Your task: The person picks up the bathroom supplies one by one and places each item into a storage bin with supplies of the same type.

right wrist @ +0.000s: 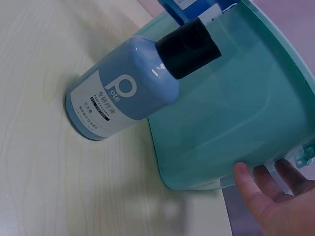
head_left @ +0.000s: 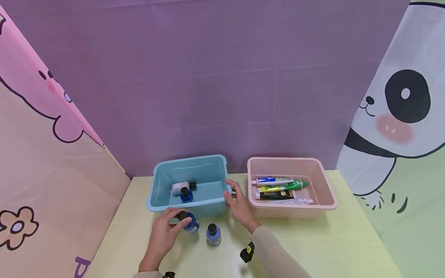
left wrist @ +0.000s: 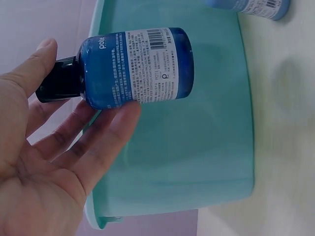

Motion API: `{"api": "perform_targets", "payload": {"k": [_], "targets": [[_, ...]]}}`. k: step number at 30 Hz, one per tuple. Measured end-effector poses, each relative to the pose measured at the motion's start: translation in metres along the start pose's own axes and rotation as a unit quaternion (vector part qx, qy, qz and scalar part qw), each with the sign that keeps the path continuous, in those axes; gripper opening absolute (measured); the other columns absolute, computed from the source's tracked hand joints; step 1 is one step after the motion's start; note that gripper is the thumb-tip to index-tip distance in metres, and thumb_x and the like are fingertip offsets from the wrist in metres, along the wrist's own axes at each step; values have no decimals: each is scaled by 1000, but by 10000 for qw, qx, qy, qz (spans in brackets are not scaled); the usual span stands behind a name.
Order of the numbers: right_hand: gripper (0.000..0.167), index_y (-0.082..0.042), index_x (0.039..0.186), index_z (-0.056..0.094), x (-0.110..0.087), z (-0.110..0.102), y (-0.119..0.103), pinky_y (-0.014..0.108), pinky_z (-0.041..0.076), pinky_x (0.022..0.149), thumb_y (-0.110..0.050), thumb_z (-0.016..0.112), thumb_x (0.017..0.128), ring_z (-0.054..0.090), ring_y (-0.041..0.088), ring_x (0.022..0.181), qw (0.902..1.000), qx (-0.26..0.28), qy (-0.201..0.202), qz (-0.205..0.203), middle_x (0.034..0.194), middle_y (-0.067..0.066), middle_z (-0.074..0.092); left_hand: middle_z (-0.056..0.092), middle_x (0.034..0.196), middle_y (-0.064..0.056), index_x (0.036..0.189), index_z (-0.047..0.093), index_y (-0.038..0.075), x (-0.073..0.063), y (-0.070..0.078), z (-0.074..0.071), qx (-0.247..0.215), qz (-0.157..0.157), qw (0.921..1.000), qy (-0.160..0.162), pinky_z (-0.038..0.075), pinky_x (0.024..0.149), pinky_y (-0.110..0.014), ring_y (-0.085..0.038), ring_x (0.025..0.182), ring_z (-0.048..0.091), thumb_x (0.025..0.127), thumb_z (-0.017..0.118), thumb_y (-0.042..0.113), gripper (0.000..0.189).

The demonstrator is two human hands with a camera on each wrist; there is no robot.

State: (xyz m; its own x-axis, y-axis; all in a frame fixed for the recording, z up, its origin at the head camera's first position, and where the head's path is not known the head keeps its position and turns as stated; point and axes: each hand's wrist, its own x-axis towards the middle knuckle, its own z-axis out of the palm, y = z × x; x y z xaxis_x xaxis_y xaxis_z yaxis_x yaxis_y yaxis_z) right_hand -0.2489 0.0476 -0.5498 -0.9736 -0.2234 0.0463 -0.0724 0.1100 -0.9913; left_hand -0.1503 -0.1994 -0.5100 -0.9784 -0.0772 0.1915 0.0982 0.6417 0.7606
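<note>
My left hand (head_left: 163,231) pinches the black cap of a small blue bottle (left wrist: 138,66) between thumb and fingers, in front of the teal bin (head_left: 208,210). In the left wrist view its printed back label and barcode face the camera. My right hand (head_left: 240,206) touches the bin's right end at the rim, its fingers (right wrist: 251,189) fairly straight. A lighter blue bottle (head_left: 213,234), black-capped and labelled "Pote", stands upright on the table between the hands. Inside the bin, a whitish bottle (head_left: 180,188) lies on its side next to a dark blue bottle (head_left: 186,195).
To the right of the teal bin stands a pink bin (head_left: 288,211) with several tubes (head_left: 276,195) lying in it. Both bins are on a pale wooden table (head_left: 347,239), close to a purple backdrop (head_left: 226,96). Printed cartoon panels (head_left: 389,127) flank the table.
</note>
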Motion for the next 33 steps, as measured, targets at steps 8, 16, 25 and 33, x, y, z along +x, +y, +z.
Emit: {"api": "perform_targets", "payload": {"k": [8,16,25,33], "targets": [[44,-40,150,41,0,-1,-1,59,54,99,-40,52,107,55,38,129,10000,-23,-4,-10,157,21,41,68,107,-4,113,75,15,3,6,-5,73,126,9999,57,63,77,-36,-25,102,69,89,80,22,25],[45,-37,151,41,-1,-1,-2,58,55,98,-39,52,107,56,39,129,9999,-83,-14,-76,157,22,41,69,105,-5,112,75,12,6,14,-14,159,284,9995,60,63,77,-35,-25,103,70,90,79,27,26],[45,-36,151,41,-2,1,-4,58,55,97,-35,52,108,57,37,127,10000,-95,19,-16,155,24,43,70,110,-6,114,74,13,14,25,-27,242,599,9979,12,63,77,-34,-26,106,70,91,78,28,28],[44,-38,151,41,-1,0,-3,57,55,98,-38,51,108,57,35,127,10000,-73,-19,50,155,24,42,70,111,-6,114,73,12,21,32,-35,295,781,9965,-69,63,78,-36,-27,107,70,93,76,27,26]]}}
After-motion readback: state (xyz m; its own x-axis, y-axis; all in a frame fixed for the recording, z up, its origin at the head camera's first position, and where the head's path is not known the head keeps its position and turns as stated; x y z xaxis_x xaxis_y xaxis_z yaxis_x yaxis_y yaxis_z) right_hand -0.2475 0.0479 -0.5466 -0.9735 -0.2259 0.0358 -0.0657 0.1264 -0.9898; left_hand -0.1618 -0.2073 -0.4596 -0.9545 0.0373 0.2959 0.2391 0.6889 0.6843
